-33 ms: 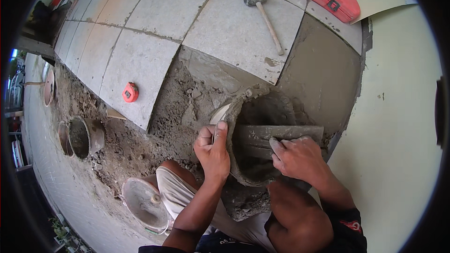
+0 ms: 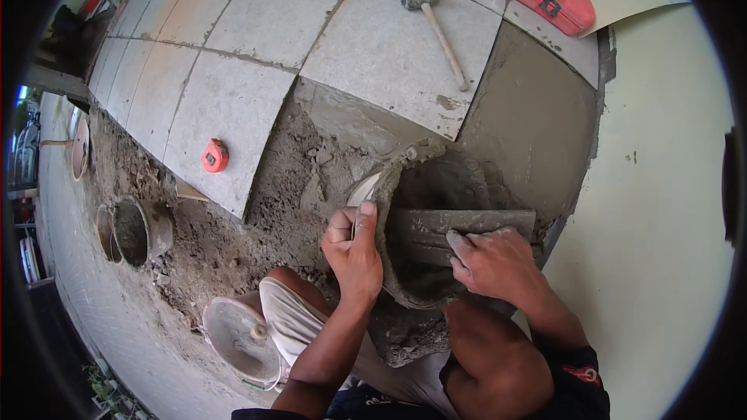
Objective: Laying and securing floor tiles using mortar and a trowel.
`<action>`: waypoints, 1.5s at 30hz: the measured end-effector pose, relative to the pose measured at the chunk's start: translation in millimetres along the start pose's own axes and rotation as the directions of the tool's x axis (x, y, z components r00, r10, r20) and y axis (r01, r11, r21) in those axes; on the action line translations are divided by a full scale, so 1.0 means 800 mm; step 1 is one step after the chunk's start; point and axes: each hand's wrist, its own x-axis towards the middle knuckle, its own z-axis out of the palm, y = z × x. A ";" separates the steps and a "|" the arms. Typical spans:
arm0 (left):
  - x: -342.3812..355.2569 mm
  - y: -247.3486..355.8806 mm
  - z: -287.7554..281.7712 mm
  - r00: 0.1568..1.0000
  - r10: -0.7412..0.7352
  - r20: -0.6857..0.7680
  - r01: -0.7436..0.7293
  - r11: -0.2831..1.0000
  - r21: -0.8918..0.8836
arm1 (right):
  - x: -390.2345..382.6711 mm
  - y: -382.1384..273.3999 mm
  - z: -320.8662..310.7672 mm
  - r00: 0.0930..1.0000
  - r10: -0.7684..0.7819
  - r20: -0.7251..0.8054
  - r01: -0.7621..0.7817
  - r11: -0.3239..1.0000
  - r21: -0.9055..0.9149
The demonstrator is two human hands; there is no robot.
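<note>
Tipped toward me, a mortar-caked bucket [image 2: 391,283] stands between my knees, its inner wall coated grey and its depth in shadow. My left hand [image 2: 354,253] grips its left rim, thumb on top and fingers curled over the edge. A flat rectangular trowel [image 2: 416,227], smeared with wet mortar, lies across the bucket's mouth. My right hand [image 2: 496,263] is closed around the trowel from its near side; the handle is hidden under the fingers. The trowel's left end is close to the rim by my left hand.
Grey floor tiles [image 2: 257,12] carry a mallet [image 2: 436,31] and a red tape measure [image 2: 215,155]. Smooth wet mortar [image 2: 537,109] lies right of them, beside a pale wall [image 2: 661,171]. A red case [image 2: 537,0] sits far right. More buckets [image 2: 159,229] and a whitish pail [image 2: 241,334] stand left.
</note>
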 end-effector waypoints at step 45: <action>0.071 -0.088 -0.184 0.917 -0.275 0.289 0.345 0.910 -0.229 | 0.013 0.334 0.097 0.647 0.715 -0.266 -0.643 0.699 0.313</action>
